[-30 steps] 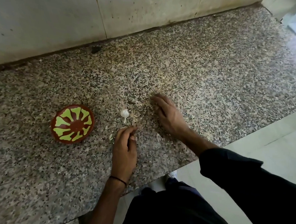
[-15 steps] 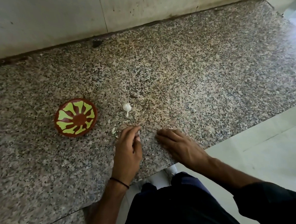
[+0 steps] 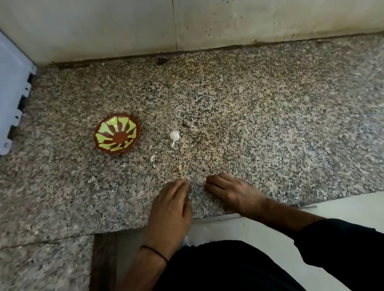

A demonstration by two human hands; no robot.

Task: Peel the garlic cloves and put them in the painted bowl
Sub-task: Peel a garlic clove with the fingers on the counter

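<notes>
The painted bowl (image 3: 117,137), brown with green petals, stands on the granite counter (image 3: 275,116) left of centre and looks to hold nothing. A white garlic piece with a stalk (image 3: 174,136) lies just right of it. A small pale scrap (image 3: 152,158) lies nearer me. My left hand (image 3: 170,210) rests near the counter's front edge, fingers straight and together, pointing forward. My right hand (image 3: 233,192) lies palm down beside it, fingertips almost meeting the left's. Whatever is under either hand is hidden.
A tiled wall (image 3: 245,16) closes the back of the counter. A white appliance (image 3: 1,90) stands at the far left. The counter's front edge (image 3: 214,216) runs just under my wrists, with pale floor (image 3: 361,206) beyond it and my dark clothing below.
My right hand has slid from the middle of the counter back toward me until it meets the left hand near the front edge. The left hand drew back a little. The bowl and garlic stayed put.
</notes>
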